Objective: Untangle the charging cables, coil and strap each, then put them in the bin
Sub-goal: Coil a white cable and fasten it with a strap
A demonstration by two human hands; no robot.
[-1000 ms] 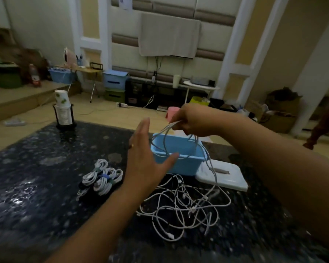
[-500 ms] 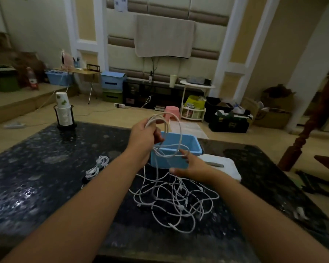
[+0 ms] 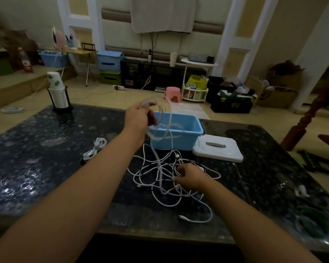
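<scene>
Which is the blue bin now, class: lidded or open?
Open: the blue bin has no lid on; its white lid lies flat beside it.

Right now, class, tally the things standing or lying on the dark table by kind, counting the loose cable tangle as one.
Bin: 1
Lid: 1
Cup stack: 1
Strapped coil: 1
Cable tangle: 1
Total: 5

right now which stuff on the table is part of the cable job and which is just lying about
Part of the job:
left hand, holding loops
right hand, in the tangle
coiled cable
bin
lid

Lying about:
cup stack
small white item
</scene>
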